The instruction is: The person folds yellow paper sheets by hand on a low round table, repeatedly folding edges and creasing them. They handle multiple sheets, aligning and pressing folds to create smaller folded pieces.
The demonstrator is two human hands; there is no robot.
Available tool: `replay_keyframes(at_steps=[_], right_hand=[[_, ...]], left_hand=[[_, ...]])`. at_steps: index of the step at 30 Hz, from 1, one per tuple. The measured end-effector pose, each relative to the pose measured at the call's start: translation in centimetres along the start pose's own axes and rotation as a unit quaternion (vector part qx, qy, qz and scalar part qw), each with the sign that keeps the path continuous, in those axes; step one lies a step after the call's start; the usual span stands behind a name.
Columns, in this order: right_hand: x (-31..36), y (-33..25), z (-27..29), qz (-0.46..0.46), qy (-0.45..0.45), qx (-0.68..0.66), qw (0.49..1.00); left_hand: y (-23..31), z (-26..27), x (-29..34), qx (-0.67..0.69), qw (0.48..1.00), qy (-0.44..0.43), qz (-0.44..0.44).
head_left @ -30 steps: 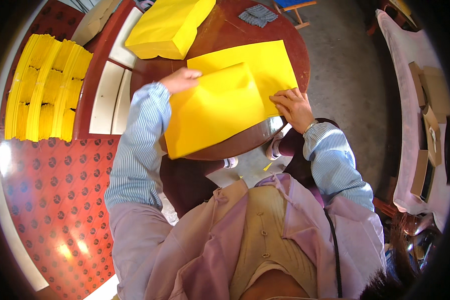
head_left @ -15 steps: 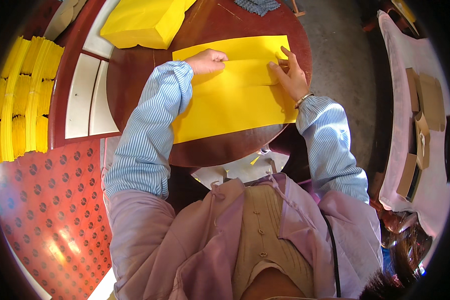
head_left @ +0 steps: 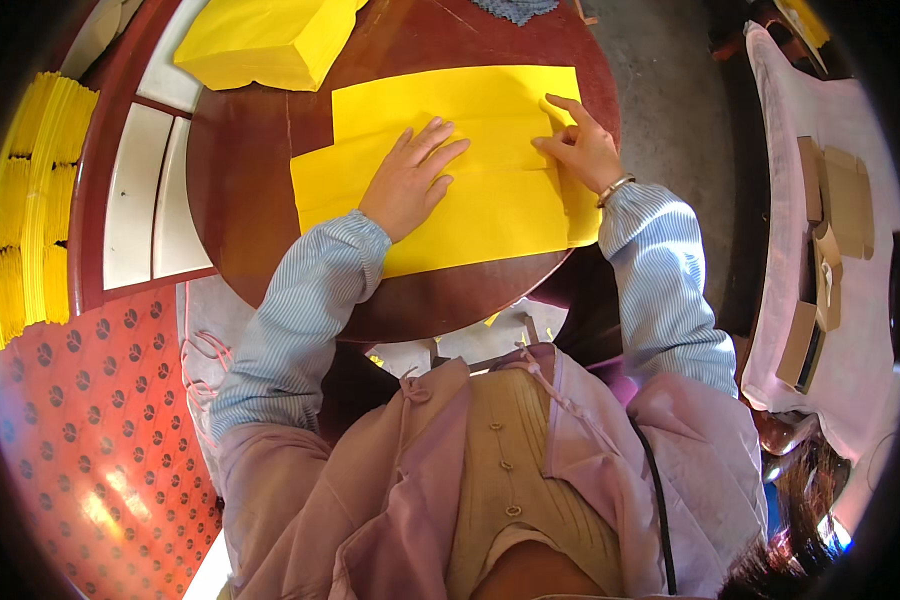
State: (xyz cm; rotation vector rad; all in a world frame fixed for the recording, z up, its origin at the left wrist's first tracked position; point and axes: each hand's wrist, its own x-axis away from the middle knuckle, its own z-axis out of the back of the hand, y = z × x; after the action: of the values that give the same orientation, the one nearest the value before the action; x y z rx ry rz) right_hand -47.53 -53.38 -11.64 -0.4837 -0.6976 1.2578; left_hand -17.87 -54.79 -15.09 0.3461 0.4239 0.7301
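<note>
Yellow paper (head_left: pixel 490 215) lies on a round dark-red table (head_left: pixel 410 310), in overlapping layers with crosswise edges or creases. Its near layer juts out farther left than the far one. My left hand (head_left: pixel 410 180) rests flat on the left-middle part, with fingers spread. Over the right end, my right hand (head_left: pixel 588 150) has its thumb and index finger stretched apart near the paper's far right corner. Its other fingers are bent, and I see nothing held in it.
A thick yellow paper stack (head_left: pixel 265 45) sits at the table's far left. Bundled yellow paper (head_left: pixel 30 210) stands at the left edge. Beyond the floor on the right, open cardboard boxes (head_left: pixel 850 200) lie on a pink-white cloth (head_left: pixel 780 240). A grey cloth (head_left: pixel 515 10) lies at the far edge.
My left hand has gone from closed fingers at the paper's far left to lying flat and spread, nearer me. The near paper layer now sticks out to the left. My right hand stays nearly in place.
</note>
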Motion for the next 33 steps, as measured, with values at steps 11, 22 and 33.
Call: replay_keyframes(at_steps=[11,22,33], right_hand=[[2.6,3.4,1.2,0.086,-0.137,-0.153,0.975],[3.8,3.7,1.6,0.425,0.114,0.239,0.866],[1.9,4.8,1.6,0.422,-0.125,0.261,0.859]], left_hand=[[0.6,-1.2,0.9,-0.030,0.999,0.034,0.006],[2.2,-1.4,1.0,-0.029,0.997,0.022,0.062],[-2.1,6.5,9.1,0.072,0.989,-0.120,0.052]])
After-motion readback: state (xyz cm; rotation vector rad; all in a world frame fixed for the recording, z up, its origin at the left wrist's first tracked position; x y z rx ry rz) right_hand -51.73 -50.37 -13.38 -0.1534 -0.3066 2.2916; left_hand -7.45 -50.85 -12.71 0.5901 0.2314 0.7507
